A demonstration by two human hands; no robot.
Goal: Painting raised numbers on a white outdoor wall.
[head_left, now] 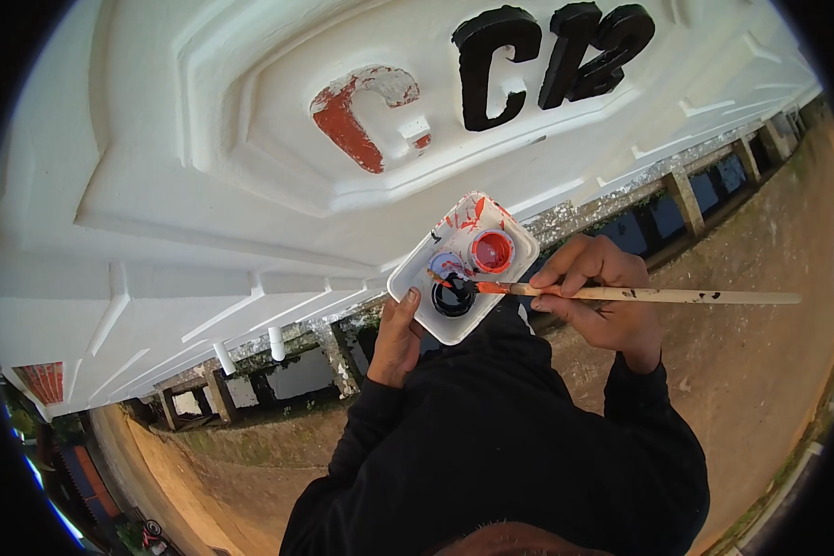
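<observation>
A long, pale wooden paintbrush (676, 296), black-flecked, its head smeared red and black, is pinched in the right hand (612, 320). Its tip lies left of that hand, at a round black-paint pot (452, 304) in the white rectangular tray (417, 275) the left hand (398, 340) grips.

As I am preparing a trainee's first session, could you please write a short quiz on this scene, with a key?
1. What does the right hand hold?
2. True or false: the left hand holds the white tray.
3. Fill the gap: to the right of the patchy red-and-white raised character, the raised characters are ____.

Key:
1. A paintbrush.
2. True.
3. Black.
</observation>
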